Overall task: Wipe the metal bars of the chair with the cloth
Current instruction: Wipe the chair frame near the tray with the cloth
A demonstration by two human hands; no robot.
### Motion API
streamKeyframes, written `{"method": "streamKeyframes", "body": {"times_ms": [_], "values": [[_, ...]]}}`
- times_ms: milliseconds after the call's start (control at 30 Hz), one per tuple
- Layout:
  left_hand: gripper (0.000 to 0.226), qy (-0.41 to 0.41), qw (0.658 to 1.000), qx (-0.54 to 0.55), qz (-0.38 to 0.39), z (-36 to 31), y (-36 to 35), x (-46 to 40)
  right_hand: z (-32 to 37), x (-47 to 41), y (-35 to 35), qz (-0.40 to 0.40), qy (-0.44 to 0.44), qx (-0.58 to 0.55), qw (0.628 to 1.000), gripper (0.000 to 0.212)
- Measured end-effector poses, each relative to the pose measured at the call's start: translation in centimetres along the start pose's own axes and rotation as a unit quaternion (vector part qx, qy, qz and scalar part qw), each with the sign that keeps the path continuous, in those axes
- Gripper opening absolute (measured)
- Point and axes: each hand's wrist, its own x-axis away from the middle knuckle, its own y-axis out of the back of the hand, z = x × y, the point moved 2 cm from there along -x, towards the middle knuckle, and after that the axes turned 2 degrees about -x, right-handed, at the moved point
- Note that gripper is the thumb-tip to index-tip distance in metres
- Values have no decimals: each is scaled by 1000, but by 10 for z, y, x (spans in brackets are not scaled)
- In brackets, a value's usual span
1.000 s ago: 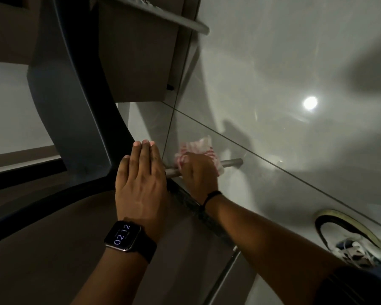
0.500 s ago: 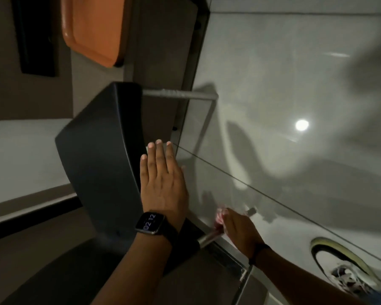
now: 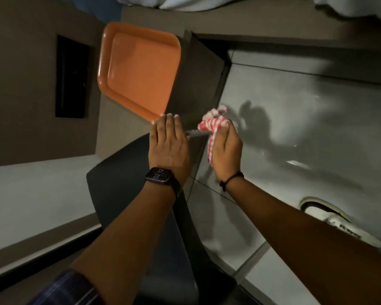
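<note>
The dark chair (image 3: 119,194) lies tipped on its side across the lower middle of the view. My left hand (image 3: 168,146), with a watch on the wrist, rests flat with fingers together on the chair's upper edge. A short stretch of a metal bar (image 3: 196,133) sticks out to the right of that hand. My right hand (image 3: 226,148) is closed on a red and white striped cloth (image 3: 213,123), which is wrapped over the bar's outer end. The rest of the bar is hidden under the cloth and the hand.
An orange tray (image 3: 139,69) leans against a dark brown cabinet (image 3: 198,84) just beyond my hands. Glossy grey floor tiles (image 3: 306,128) fill the right side. A white shoe (image 3: 330,216) shows at the right, behind my right forearm. A dark wall panel (image 3: 72,78) is at the left.
The view has swung up along the chair. My right hand with the cloth has moved from the lower bar to the upper bar beside my left hand, which stays flat on the chair.
</note>
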Motion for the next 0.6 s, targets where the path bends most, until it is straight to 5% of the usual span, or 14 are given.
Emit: {"method": "streamKeyframes", "body": {"times_ms": [200,600], "values": [[63,-28,998,9,47,11,9,-11,-28,-11,-70,143,16,125,982,55],[58,21,997,-2,68,1,8,-11,-92,-79,-42,130,-46,167,976,45]]}}
